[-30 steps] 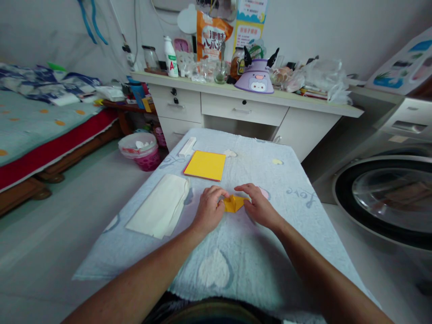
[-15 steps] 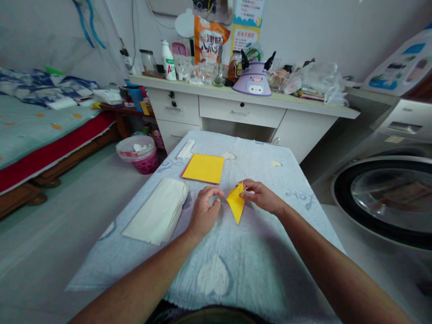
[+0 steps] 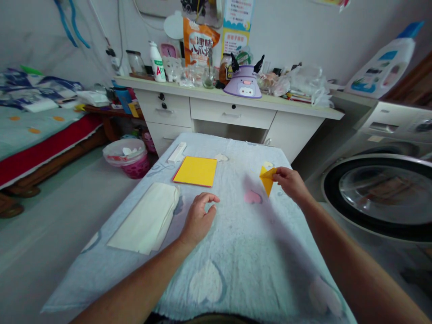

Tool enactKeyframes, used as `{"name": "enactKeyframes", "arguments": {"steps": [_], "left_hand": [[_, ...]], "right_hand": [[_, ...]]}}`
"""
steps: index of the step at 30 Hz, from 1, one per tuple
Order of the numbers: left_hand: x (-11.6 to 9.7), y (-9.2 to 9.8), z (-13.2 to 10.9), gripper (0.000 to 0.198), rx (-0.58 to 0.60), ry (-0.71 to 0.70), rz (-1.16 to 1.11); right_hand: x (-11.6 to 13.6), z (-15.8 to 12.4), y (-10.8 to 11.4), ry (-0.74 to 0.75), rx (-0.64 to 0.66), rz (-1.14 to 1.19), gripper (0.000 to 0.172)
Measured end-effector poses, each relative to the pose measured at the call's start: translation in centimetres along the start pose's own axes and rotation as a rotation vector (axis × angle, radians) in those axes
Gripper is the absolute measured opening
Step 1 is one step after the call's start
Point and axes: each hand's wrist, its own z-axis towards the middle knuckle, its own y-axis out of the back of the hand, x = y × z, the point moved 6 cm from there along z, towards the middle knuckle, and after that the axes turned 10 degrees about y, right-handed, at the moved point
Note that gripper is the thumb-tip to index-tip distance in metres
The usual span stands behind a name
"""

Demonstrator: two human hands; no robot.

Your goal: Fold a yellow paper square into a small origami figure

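Between its thumb and fingers my right hand (image 3: 289,181) pinches a folded piece of yellow origami paper (image 3: 267,181), held up above the right side of the cloth-covered table (image 3: 236,252). The folded paper has a pointed lower end. My left hand (image 3: 200,215) hovers over or rests on the cloth near the middle, thumb and fingers apart, holding nothing. Beyond it lies a square stack of yellow paper (image 3: 195,171) with a reddish edge. A folded white paper bag or sheet (image 3: 146,218) lies left of my left hand.
A small white box (image 3: 177,153) sits at the table's far left corner. Behind stands a white desk (image 3: 232,110) crowded with a bottle, jars, a snack bag and a purple visor. A pink bin (image 3: 135,164) stands left on the floor, a washing machine (image 3: 378,180) at right.
My right hand has carried the folded yellow paper away from my left hand, to the right and farther up the table. The left hand stays in nearly the same place. The view has shifted slightly.
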Motion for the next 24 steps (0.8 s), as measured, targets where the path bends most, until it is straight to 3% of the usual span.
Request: {"name": "enactKeyframes", "arguments": {"steps": [4, 7, 18, 24], "left_hand": [[0.1, -0.4, 0.0, 0.019, 0.022, 0.027, 0.0], [0.2, -0.5, 0.1, 0.02, 0.029, 0.038, -0.006], [0.5, -0.7, -0.1, 0.02, 0.06, 0.054, -0.002], [0.3, -0.8, 0.0, 0.019, 0.072, 0.079, -0.012]], "right_hand": [[-2.8, 1.0, 3.4, -0.065, -0.153, -0.207, 0.025], [-4.5, 1.4, 4.6, -0.107, -0.195, -0.307, 0.028], [-10.1, 0.8, 4.4, -0.272, -0.151, -0.501, 0.033], [-11.4, 0.6, 3.9, -0.302, -0.08, -0.556, 0.017]]}}
